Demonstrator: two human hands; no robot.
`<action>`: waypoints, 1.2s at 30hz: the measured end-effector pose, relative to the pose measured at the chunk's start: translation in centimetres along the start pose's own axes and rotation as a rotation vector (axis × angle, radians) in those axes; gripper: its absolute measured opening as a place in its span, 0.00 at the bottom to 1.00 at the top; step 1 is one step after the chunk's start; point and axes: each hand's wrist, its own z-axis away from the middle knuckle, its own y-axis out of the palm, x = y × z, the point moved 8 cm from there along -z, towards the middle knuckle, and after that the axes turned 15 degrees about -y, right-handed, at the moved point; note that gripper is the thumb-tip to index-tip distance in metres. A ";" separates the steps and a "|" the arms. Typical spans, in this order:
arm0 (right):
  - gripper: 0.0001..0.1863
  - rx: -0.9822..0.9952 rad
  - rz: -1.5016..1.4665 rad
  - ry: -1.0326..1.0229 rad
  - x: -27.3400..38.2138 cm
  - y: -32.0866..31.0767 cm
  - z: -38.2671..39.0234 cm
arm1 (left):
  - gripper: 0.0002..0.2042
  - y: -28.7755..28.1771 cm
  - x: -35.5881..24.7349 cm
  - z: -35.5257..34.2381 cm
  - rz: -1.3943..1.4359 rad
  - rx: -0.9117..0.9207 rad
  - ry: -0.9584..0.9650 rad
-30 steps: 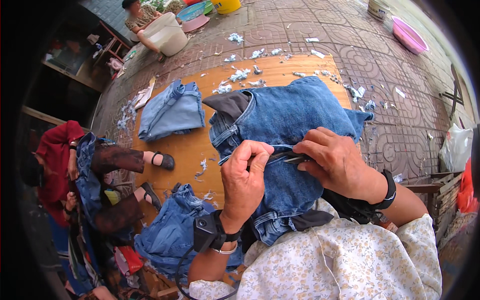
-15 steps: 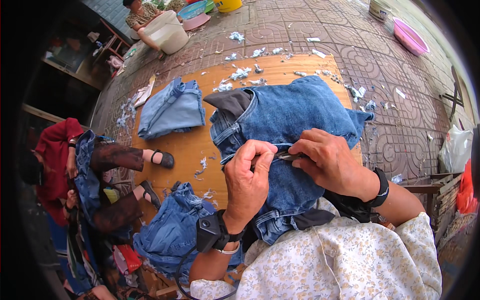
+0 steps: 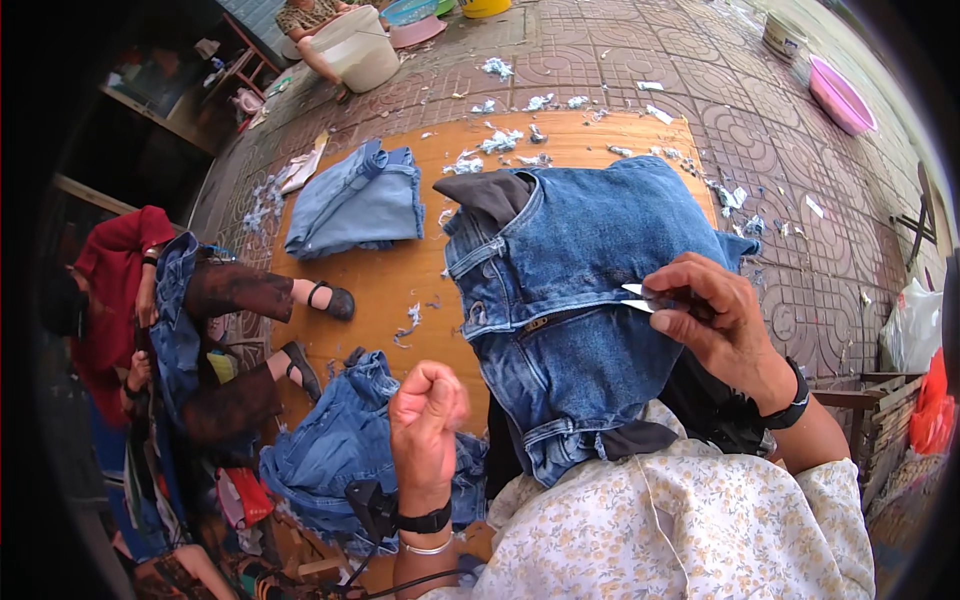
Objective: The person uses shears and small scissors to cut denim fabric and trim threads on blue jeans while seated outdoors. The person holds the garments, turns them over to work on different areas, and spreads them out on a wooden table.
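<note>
Blue jeans (image 3: 590, 220) with dark pocket linings lie across my lap and the board edge, their zip fly (image 3: 535, 325) uppermost. My right hand (image 3: 705, 315) grips small metal snips (image 3: 636, 305), blades pointing left just over the fly. My left hand (image 3: 428, 410) is pinched closed, off the jeans to their lower left; anything between its fingertips is too small to make out. Crumpled jeans (image 3: 335, 445) lie below it, and folded light-blue jeans (image 3: 355, 205) rest farther up on the wooden board (image 3: 360, 285).
A seated person in red (image 3: 120, 275) holds denim at the left, feet on the board. Another person (image 3: 305, 20) sits behind a white bucket (image 3: 345, 50). Shreds litter board and paving. A pink basin (image 3: 842, 95) stands upper right; bags and wooden slats crowd the right.
My left hand has left the fly and moved down and left. My right hand has shifted right with the snips, exposing more zip. The view has shifted slightly.
</note>
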 end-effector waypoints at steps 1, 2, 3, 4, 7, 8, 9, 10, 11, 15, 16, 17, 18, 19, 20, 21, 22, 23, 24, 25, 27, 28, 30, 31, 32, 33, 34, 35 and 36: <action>0.10 -0.003 0.003 0.017 0.6 -0.2 -0.2 | 0.12 -3.0 1.6 0.2 -0.019 -0.080 -0.048; 0.10 -0.001 0.003 0.007 0.8 0.0 -0.4 | 0.11 -6.0 4.2 0.2 -0.147 -0.133 -0.142; 0.11 0.002 0.002 -0.005 1.0 0.2 -0.7 | 0.11 -9.0 7.0 0.4 -0.274 -0.189 -0.236; 0.11 0.002 0.005 -0.014 1.1 0.3 -1.0 | 0.12 -11.0 9.2 0.7 -0.401 -0.238 -0.333; 0.14 0.057 0.032 -0.097 2.2 1.9 -2.4 | 0.12 -8.9 9.2 1.7 -0.981 -0.392 0.088; 0.15 0.075 0.048 -0.107 2.5 2.6 -2.8 | 0.13 -8.6 9.3 1.5 -0.976 -0.377 0.062; 0.16 0.091 0.058 -0.117 2.8 3.3 -3.3 | 0.14 -8.1 8.6 1.3 -0.974 -0.365 0.036; 0.17 0.106 0.069 -0.127 3.1 4.0 -3.8 | 0.16 -7.4 7.8 1.0 -0.972 -0.352 0.010; 0.18 0.180 0.164 -0.212 3.5 5.0 -4.5 | 0.13 -6.8 6.8 0.8 -0.794 -0.358 0.006; 0.15 0.214 0.276 -0.340 1.6 8.0 -6.3 | 0.10 -2.2 3.0 -1.0 -0.071 -0.254 0.069; 0.14 0.206 0.184 -0.222 0.5 7.9 -6.7 | 0.10 -1.4 2.6 -1.5 0.111 -0.198 0.100; 0.13 0.199 0.091 -0.108 -0.3 7.8 -7.1 | 0.11 -1.1 2.4 -2.0 0.114 -0.169 0.115; 0.12 0.191 -0.001 0.008 -1.0 7.9 -7.3 | 0.12 -1.4 2.6 -2.2 0.101 -0.176 0.122; 0.11 0.154 -0.104 0.031 -1.5 7.9 -7.4 | 0.13 -1.7 3.0 -2.4 0.087 -0.183 0.128; 0.11 0.151 -0.136 0.064 -2.1 8.1 -7.2 | 0.14 -1.8 3.1 -2.4 0.074 -0.184 0.131; 0.11 0.148 -0.170 0.098 -2.8 8.3 -7.1 | 0.15 -2.0 3.5 -2.4 0.043 -0.188 0.074; 0.11 0.145 -0.204 0.132 -3.2 8.3 -7.0 | 0.14 -1.8 3.0 -2.3 0.046 -0.203 0.121; 0.11 0.141 -0.217 0.148 -3.4 8.3 -7.0 | 0.14 -1.5 2.6 -2.2 0.049 -0.222 0.164; 0.10 0.138 -0.230 0.165 -3.3 8.3 -7.0 | 0.14 -1.3 2.2 -2.1 0.052 -0.242 0.207; 0.10 0.135 -0.243 0.180 -3.3 8.2 -6.9 | 0.14 -1.4 2.0 -2.1 0.048 -0.259 0.204; 0.09 0.122 -0.282 0.190 -3.1 8.1 -6.9 | 0.15 -1.5 1.5 -2.2 0.038 -0.296 0.203; 0.09 0.116 -0.301 0.195 -3.1 8.1 -6.8 | 0.14 -1.5 1.5 -2.6 0.056 -0.260 0.171; 0.09 0.121 -0.324 0.172 -2.9 8.1 -6.8 | 0.14 -1.6 1.4 -3.5 0.089 -0.185 0.110; 0.09 0.127 -0.314 0.166 -2.8 8.1 -6.8 | 0.13 -1.6 1.3 -3.7 0.111 -0.173 0.091; 0.10 0.135 -0.303 0.160 -2.8 8.1 -6.9 | 0.12 -1.7 1.3 -3.9 0.136 -0.162 0.072; 0.10 0.153 -0.273 0.144 -2.7 8.1 -6.9 | 0.11 -1.7 1.3 -4.0 0.160 -0.150 0.054; 0.10 0.171 -0.244 0.127 -2.5 8.0 -6.9 | 0.11 -1.8 1.2 -3.9 0.180 -0.129 0.050; 0.10 0.188 -0.214 0.112 -2.4 7.9 -7.0 | 0.10 -1.8 1.1 -3.8 0.199 -0.107 0.046; 0.10 0.190 -0.210 0.098 -2.1 7.8 -7.0 | 0.09 -1.8 0.9 -3.7 0.217 -0.086 0.041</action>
